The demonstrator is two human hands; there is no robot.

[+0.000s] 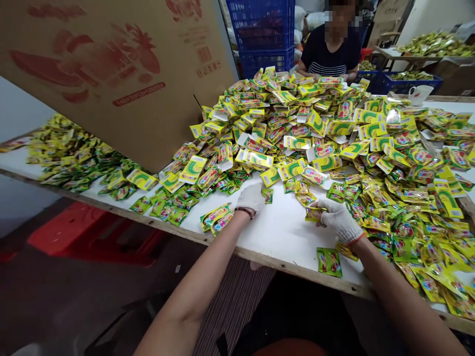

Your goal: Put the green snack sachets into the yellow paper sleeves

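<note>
Bare forearms spanning the edge of a white table

White-topped and wood-edged, the table is running across the whole view. A cardboard carton is standing on its left part, showing red fruit prints. On the far side of the bare tabletop, a broad heap of yellow boxes is rising, several of them showing white end flaps. A pile of packets, yellow and green, is spreading over the right side, while another pile is lying beside the carton on the left. A person in a dark top with white stripes is sitting behind the heap, and blue crates are standing stacked just beside. Low on the left, a red stool is standing by the table's near edge.

The left hand, white-gloved (a dark beaded bracelet is circling its wrist), is resting low over the tabletop. A small green packet is lying at its fingertips; whether the hand is gripping it, I cannot tell. Two yellow packs are lying near that wrist. The right hand, in a white knitted glove with an orange cuff, is pinching a yellow packet between thumb and bent fingers. Nearer the edge, a bright green pair of packets is lying flat
</note>
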